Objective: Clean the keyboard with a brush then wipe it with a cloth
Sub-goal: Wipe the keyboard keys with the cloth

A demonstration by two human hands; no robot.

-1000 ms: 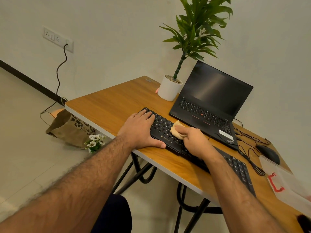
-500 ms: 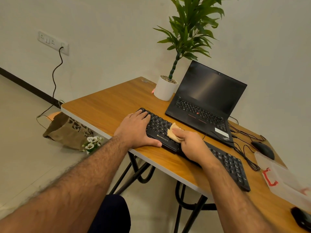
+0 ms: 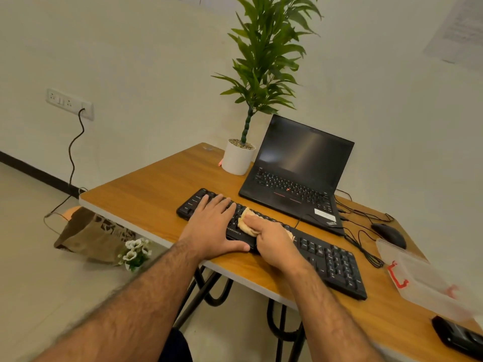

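Keyboard [image 3: 326, 257] is lying across the wooden desk [image 3: 146, 189], and everything else is sitting around it: one open laptop [image 3: 298, 173] just behind it, one potted plant [image 3: 239, 159] behind its left end, one mouse [image 3: 389, 234] beyond its right end with cables trailing between, and one clear plastic box [image 3: 423, 280] to its right. One left hand [image 3: 211, 228] is resting flat on the keyboard's left keys, fingers straight. One right hand [image 3: 271, 244] is gripping one beige cloth [image 3: 247, 224], pressing it onto the keyboard's middle, just beside the left hand's fingers.
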